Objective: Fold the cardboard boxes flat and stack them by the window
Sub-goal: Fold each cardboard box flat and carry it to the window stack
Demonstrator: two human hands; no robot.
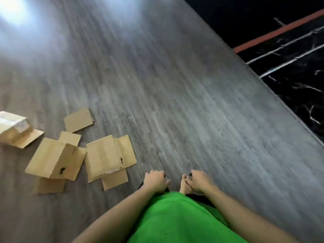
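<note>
A grey wood-grain plank floor (175, 93) fills most of the view, with a bright glare patch (12, 9) at top left. Along its right edge runs black white-veined marble (289, 71) crossed by an orange-red stripe (280, 29).

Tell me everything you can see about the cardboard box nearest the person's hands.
The cardboard box nearest the hands is plain brown corrugated card, lying on the grey wood-look floor to the person's left. It looks partly collapsed rather than fully flat: a broad top panel with lengthwise creases, flaps spread out at its right side and near end, and a small dark mark near its right edge. A pale label or tape strip shows at the near edge. Neither hand touches it; another box lies close beside it.
</note>
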